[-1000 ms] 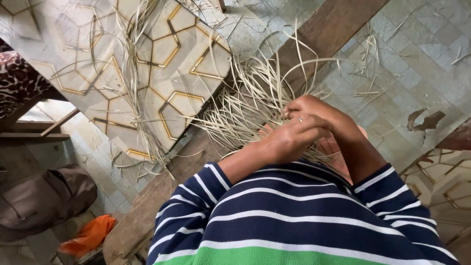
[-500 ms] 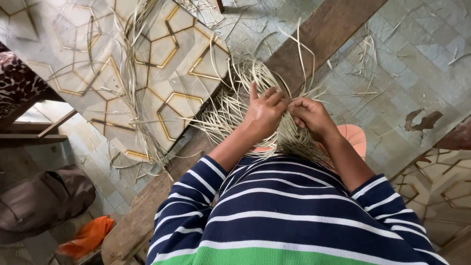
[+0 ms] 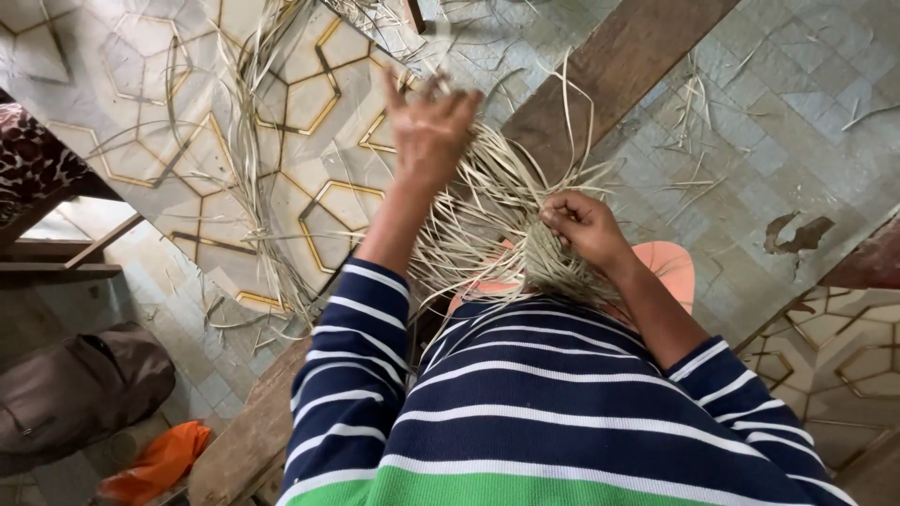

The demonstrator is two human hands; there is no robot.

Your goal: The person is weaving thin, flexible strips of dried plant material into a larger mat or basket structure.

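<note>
A bundle of pale dried straw strips (image 3: pixel 487 230) fans out in front of my chest, over a wooden beam (image 3: pixel 609 80). My left hand (image 3: pixel 429 126) is raised away from me with fingers spread, combing through the long ends of the strips. My right hand (image 3: pixel 583 225) stays low and is closed on the gathered base of the bundle. A pinkish-orange round object (image 3: pixel 670 272) lies under the bundle, mostly hidden by the strips and my arm. Both sleeves are navy with white stripes.
Loose strips (image 3: pixel 253 178) lie scattered over the hexagon-patterned tile floor (image 3: pixel 141 56). A grey-brown bag (image 3: pixel 80 389) and an orange cloth (image 3: pixel 155 459) lie at the lower left. Dark wooden furniture (image 3: pixel 47 253) stands at the left edge.
My left hand has lifted from the base of the bundle and swept outward along the strips, fingers now spread. My right hand has kept its grip near the base.
</note>
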